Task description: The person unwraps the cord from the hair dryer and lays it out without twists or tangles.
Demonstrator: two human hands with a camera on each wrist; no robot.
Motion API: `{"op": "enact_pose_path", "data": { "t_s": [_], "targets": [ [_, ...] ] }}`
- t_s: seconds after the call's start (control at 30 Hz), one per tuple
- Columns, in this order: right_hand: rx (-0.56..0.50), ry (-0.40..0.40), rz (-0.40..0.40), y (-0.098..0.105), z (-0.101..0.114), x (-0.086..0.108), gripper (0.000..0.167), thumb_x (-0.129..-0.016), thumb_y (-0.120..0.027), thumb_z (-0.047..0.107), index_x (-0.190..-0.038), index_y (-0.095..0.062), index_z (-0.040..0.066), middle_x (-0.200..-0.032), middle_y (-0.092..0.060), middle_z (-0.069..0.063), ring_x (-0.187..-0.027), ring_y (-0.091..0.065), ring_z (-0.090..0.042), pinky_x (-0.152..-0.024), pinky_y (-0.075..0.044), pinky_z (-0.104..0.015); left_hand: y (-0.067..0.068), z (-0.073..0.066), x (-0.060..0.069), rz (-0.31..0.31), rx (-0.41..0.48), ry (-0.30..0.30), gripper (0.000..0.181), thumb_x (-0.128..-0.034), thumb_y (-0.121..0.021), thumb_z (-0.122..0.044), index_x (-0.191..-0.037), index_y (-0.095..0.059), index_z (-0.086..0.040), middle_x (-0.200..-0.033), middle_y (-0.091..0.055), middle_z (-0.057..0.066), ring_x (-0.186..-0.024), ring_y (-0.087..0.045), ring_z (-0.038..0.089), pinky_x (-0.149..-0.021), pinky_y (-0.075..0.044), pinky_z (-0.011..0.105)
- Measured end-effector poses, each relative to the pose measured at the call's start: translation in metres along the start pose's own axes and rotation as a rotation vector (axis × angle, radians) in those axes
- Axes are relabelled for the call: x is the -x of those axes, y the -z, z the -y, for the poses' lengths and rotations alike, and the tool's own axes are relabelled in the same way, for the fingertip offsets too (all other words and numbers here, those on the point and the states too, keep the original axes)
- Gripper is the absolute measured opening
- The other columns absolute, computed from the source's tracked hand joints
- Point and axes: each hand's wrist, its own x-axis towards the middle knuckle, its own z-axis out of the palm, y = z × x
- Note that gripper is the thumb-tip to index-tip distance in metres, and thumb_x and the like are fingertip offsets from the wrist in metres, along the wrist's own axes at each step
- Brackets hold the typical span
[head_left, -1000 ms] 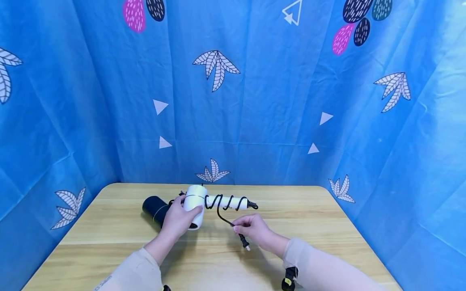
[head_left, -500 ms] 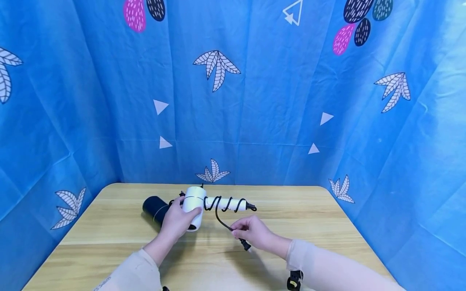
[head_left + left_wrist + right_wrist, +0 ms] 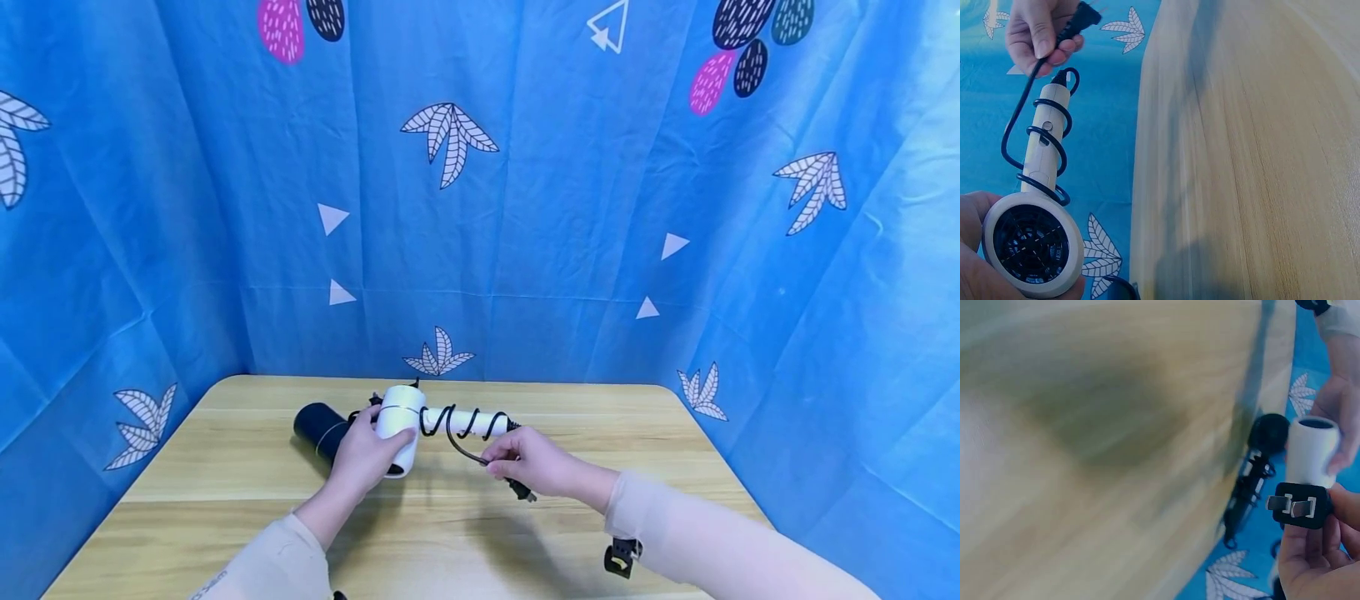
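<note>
My left hand (image 3: 362,457) grips a white hair dryer (image 3: 402,410) around its barrel and holds it above the table, the handle pointing right. A black cord (image 3: 1045,134) winds in loose coils around the handle. My right hand (image 3: 542,463) pinches the free end of this cord between thumb and fingers, just behind the two-pin plug (image 3: 1301,505). The plug hangs just beyond the fingers, its metal pins showing in the right wrist view. The left wrist view shows the dryer's round black grille (image 3: 1030,244).
A second hair dryer, black (image 3: 318,427), lies on the wooden table (image 3: 247,533) behind my left hand, which partly hides it. In the right wrist view a cord is wound around its handle. Blue patterned cloth (image 3: 480,250) hangs at the back and both sides.
My right hand dips slightly toward me, then rises and shifts right with the cord and plug. The white dryer lowers slightly at first; my left hand keeps its grip.
</note>
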Motion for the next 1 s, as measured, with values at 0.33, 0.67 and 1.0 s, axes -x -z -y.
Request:
{"op": "enact_pose_path", "data": {
  "t_s": [0.33,0.67,1.0],
  "targets": [
    [0.157,0.015,0.019,0.031,0.016,-0.002,0.009,-0.094,-0.068,0.005,-0.098,-0.076,0.004,-0.078,-0.07,0.003,-0.069,-0.058,-0.004,-0.066,-0.053,-0.023,0.0,0.0,0.001,0.004,0.01,-0.004,0.083,-0.0879,-0.074,-0.036,-0.15,-0.034,0.001,-0.141,-0.048,0.028,-0.117,-0.055,0.043,-0.085,-0.056,0.051],
    [0.236,0.06,0.016,0.059,0.023,-0.007,0.013,-0.094,-0.067,0.004,-0.103,-0.076,0.001,-0.094,-0.073,-0.002,-0.08,-0.063,-0.006,-0.073,-0.054,-0.023,0.0,0.0,0.004,0.004,0.004,-0.007,0.084,-0.0873,-0.075,-0.036,-0.15,-0.035,0.002,-0.141,-0.048,0.028,-0.117,-0.055,0.043,-0.087,-0.055,0.052],
    [0.352,0.165,-0.033,0.079,0.018,-0.017,0.015,-0.093,-0.069,0.004,-0.105,-0.077,0.004,-0.096,-0.073,-0.003,-0.087,-0.065,-0.01,-0.075,-0.054,-0.026,0.0,0.0,0.004,0.008,0.008,-0.012,0.085,-0.0872,-0.075,-0.039,-0.15,-0.035,0.001,-0.141,-0.048,0.029,-0.117,-0.055,0.044,-0.086,-0.056,0.051]
  ]
}}
